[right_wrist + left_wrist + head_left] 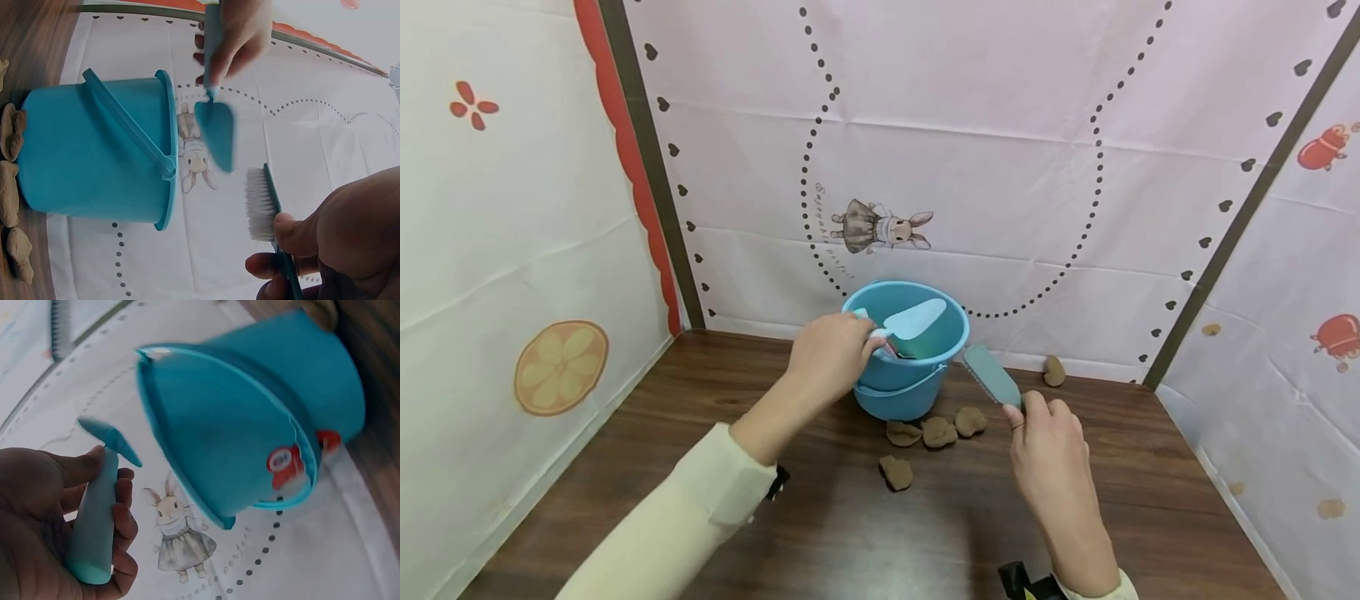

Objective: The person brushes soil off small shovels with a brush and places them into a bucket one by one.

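Note:
My left hand grips the handle of a small light-blue trowel, its blade over the mouth of a blue bucket. Fingers and thumb wrap the handle in the left wrist view, with the blade apart from the bucket's rim. To the right of the bucket, my right hand holds a blue-green brush by its handle. White bristles show in the right wrist view. Green and pink things partly show inside the bucket; what they are I cannot tell.
Several brown, stone-like lumps lie on the dark wooden table in front of the bucket. Another brown lump is at the back right. Printed white cloth hangs behind and at both sides.

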Motion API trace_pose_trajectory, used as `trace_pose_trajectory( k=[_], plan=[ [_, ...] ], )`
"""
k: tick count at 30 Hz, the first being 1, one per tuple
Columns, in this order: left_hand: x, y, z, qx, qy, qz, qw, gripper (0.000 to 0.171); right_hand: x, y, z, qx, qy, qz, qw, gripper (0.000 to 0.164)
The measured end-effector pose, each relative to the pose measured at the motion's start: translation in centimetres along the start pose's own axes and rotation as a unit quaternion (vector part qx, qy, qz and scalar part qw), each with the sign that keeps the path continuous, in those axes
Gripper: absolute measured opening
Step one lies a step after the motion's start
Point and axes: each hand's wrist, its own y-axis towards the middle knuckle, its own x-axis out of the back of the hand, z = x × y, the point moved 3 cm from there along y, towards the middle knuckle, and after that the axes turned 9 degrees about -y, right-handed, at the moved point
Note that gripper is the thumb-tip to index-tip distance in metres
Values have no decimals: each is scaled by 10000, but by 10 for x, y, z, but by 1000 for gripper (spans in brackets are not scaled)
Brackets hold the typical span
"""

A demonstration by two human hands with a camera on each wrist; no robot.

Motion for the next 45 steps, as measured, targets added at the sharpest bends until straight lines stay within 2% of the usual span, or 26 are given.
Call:
trace_pose_trajectory(
  k=[5, 11, 18, 23, 31, 38, 45],
  plan=[
    [-10, 35, -2, -506, 943, 330, 9937, 22, 0, -1, 0, 12, 1, 48, 10000, 31],
    [-29, 67, -2, -820, 1665, 962, 9779, 16, -1, -1, 1, 32, -44, 53, 10000, 31],
    [-48, 87, 0, -1142, 2277, 1418, 9565, 16, -2, -1, 4, 39, 11, 33, 10000, 30],
    [-58, 94, -7, -1125, 2495, 1710, 9465, 23, -1, -1, 2, 29, 2, -25, 10000, 31],
    [-69, 102, -10, -861, 2467, 2030, 9437, 25, 0, 0, -1, 63, -7, -99, 9999, 30],
    [-72, 105, -5, -697, 2206, 2147, 9489, 30, 0, 0, -1, 78, -10, -86, 9999, 29],
    [-71, 101, -4, -678, 2003, 2237, 9514, 30, -1, 0, 0, 67, 9, -60, 10000, 28]
  ],
)
